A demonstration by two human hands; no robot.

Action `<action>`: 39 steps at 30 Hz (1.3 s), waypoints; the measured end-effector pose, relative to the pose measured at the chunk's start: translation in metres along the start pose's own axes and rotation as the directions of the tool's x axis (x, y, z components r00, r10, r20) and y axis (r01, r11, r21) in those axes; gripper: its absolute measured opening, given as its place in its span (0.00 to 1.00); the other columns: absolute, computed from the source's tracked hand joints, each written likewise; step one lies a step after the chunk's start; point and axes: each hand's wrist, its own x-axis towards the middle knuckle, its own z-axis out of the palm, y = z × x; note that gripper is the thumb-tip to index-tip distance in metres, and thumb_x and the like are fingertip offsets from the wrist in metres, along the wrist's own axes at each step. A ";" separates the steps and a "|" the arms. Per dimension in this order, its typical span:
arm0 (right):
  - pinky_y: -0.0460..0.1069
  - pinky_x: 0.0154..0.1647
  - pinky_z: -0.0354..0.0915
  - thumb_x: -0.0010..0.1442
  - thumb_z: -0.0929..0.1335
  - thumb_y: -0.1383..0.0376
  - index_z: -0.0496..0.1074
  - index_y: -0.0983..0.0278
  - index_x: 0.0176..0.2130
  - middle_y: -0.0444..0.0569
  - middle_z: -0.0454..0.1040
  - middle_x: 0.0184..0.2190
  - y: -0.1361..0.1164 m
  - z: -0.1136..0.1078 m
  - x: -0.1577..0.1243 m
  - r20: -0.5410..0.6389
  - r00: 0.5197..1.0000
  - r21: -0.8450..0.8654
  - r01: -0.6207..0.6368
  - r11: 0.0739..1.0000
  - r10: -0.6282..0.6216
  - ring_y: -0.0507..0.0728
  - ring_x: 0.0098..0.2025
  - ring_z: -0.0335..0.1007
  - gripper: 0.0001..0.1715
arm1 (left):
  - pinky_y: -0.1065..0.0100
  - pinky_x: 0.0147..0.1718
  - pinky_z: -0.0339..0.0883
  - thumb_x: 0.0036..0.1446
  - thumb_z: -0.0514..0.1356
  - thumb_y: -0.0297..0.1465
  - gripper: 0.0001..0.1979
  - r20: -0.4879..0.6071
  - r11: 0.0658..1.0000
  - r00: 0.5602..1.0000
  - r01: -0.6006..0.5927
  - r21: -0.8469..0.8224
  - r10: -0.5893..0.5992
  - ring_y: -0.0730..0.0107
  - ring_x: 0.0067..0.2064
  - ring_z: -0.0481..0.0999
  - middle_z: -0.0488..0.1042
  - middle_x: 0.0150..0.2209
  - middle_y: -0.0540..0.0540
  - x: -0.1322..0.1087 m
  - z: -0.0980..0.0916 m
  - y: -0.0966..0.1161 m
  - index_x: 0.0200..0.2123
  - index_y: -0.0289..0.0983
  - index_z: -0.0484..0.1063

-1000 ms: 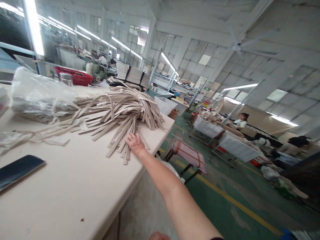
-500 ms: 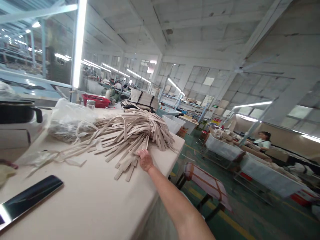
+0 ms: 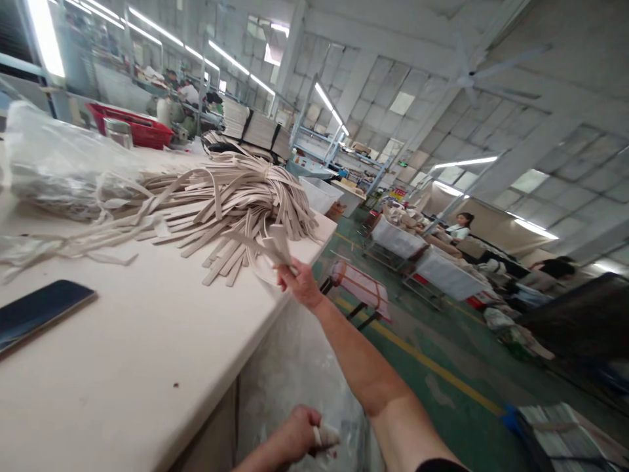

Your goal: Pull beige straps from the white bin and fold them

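A green factory floor (image 3: pixel 393 373) with a yellow line (image 3: pixel 417 357) runs beneath fluorescent tube lights (image 3: pixel 236 59) and pale panelled walls (image 3: pixel 555 124).

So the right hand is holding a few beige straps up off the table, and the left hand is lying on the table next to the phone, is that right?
Not quite: the left hand is not on the table. The head view shows it below the table's edge, away from the phone. The right hand is holding a few beige straps up off the table.
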 end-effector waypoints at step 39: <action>0.44 0.21 0.60 0.47 0.77 0.62 0.72 0.63 0.37 0.33 0.66 0.20 0.042 0.011 -0.322 -0.396 0.349 0.674 -0.517 0.527 0.849 0.47 0.20 0.57 0.18 | 0.69 0.28 0.64 0.47 0.72 0.39 0.30 -0.178 0.955 0.965 -0.140 0.262 0.190 0.69 0.24 0.73 0.75 0.21 0.57 -0.052 -0.007 0.005 0.52 0.37 0.70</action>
